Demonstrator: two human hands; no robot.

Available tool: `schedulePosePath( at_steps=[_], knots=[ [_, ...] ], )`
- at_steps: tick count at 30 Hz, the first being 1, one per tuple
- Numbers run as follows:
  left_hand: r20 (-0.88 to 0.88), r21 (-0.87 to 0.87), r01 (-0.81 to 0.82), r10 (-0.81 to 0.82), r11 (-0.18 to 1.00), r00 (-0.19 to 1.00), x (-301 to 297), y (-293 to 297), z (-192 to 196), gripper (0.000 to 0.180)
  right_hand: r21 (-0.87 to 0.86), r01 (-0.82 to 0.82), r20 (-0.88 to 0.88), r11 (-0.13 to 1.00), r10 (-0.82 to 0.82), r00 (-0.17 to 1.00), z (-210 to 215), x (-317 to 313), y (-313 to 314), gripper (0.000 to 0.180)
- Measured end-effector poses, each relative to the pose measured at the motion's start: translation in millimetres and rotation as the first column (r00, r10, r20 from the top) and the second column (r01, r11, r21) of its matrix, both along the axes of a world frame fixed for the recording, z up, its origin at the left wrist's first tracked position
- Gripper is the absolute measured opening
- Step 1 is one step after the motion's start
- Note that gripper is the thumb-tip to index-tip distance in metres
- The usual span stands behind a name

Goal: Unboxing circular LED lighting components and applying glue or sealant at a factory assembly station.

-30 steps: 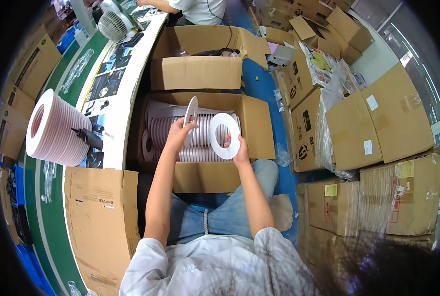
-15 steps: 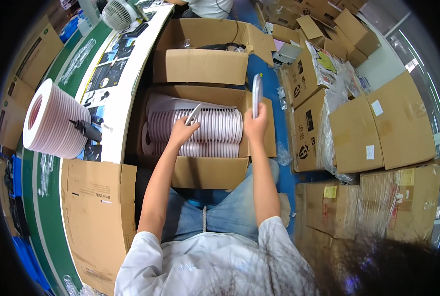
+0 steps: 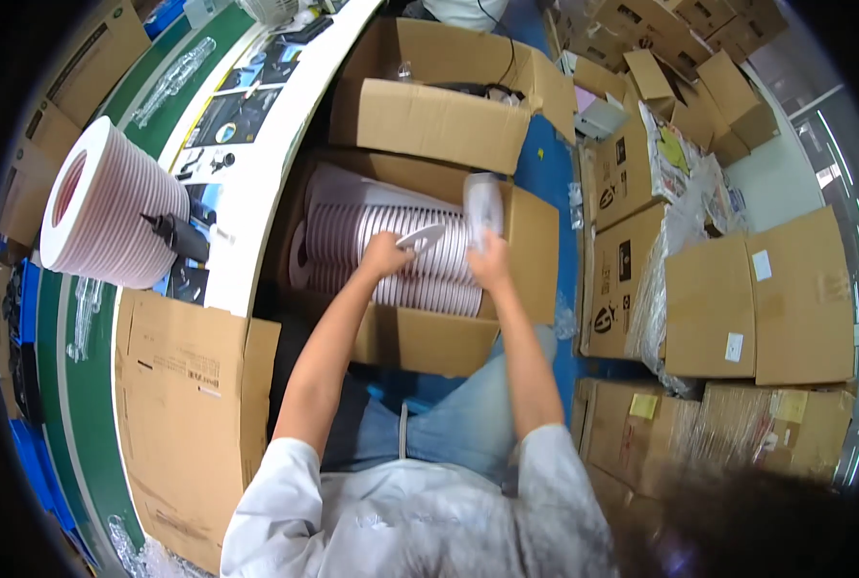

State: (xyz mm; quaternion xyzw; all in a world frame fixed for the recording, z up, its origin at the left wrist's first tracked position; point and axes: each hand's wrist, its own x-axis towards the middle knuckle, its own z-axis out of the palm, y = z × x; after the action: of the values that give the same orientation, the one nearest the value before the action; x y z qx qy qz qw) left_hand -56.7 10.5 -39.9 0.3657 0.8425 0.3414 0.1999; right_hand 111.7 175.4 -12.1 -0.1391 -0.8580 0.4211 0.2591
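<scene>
An open cardboard box [image 3: 425, 347] in front of me holds two rows of thin white rings [image 3: 338, 231] standing on edge, packed side by side. Over the rows, my left hand [image 3: 387, 256] pinches a flat white ring [image 3: 424, 235], tilted. At the box's right end my right hand [image 3: 490, 263] grips a white ring-shaped piece [image 3: 483, 199], blurred by motion; whether it is one ring or several I cannot tell. A sheet of pale packing material [image 3: 352, 188] lies along the box's far side.
On the white table [image 3: 266, 183] at left, a stack of white rings [image 3: 112, 207] lies sideways against a black bottle-like object [image 3: 181, 236]. Another open carton [image 3: 429, 125] stands beyond the box. Closed cartons [image 3: 709, 308] line the right side. A cardboard flap [image 3: 179, 405] stands near left.
The right hand has swung its white piece leftward and down over the box. The left hand still holds its ring, now turned flatter. My view has shifted, so the surroundings sit differently.
</scene>
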Motion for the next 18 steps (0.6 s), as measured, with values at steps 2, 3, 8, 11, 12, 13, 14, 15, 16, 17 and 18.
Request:
schedulePosePath(
  at_steps=[2,3,8,11,12,13,14,15,16,17,18],
  knots=[
    [0.104,0.115,-0.062,0.050,0.991,0.993,13,12,7,0.030,-0.324,0.254,-0.228,0.911,-0.336,0.914,-3,3,13,0.021],
    [0.142,0.057,-0.031,0.023,0.998,0.990,12,13,9,0.030,-0.113,-0.018,0.075,0.993,0.027,0.997,-1,1,9,0.022],
    [0.090,0.155,-0.042,0.028,0.987,0.996,8,5,-4,0.030,-0.331,0.219,-0.233,0.918,-0.304,0.924,-20,14,6,0.025],
    [0.081,-0.134,0.008,0.003,0.991,0.997,8,-3,7,0.025,-0.088,-0.248,0.270,0.965,0.263,0.926,6,7,-8,0.018],
    [-0.053,-0.174,0.029,-0.039,0.984,0.998,8,-1,2,0.026,-0.114,-0.152,0.198,0.982,0.173,0.965,21,7,-3,0.018],
    [-0.016,-0.068,0.004,-0.005,0.998,1.000,4,-3,-2,0.026,-0.099,0.068,0.053,0.993,-0.063,0.997,-4,10,12,0.021],
    [0.046,0.028,-0.023,0.022,0.999,0.999,8,1,-3,0.027,-0.093,0.073,0.047,0.993,-0.069,0.997,4,4,15,0.021],
    [0.153,0.027,-0.103,0.097,0.994,0.983,7,-8,-9,0.029,-0.011,0.080,0.103,0.997,-0.078,0.992,16,-5,-10,0.020],
    [0.193,-0.016,-0.115,0.116,0.993,0.974,5,-15,-9,0.030,0.068,0.094,0.171,0.993,-0.105,0.980,21,-1,-36,0.019],
    [0.069,-0.120,-0.061,0.069,0.991,0.995,1,-10,-8,0.030,-0.099,-0.303,0.392,0.948,0.317,0.864,25,-19,-27,0.021],
    [-0.052,-0.228,-0.023,0.012,0.973,0.999,0,-8,-6,0.031,-0.116,-0.164,0.429,0.980,0.198,0.881,26,-12,-30,0.021]
  ],
)
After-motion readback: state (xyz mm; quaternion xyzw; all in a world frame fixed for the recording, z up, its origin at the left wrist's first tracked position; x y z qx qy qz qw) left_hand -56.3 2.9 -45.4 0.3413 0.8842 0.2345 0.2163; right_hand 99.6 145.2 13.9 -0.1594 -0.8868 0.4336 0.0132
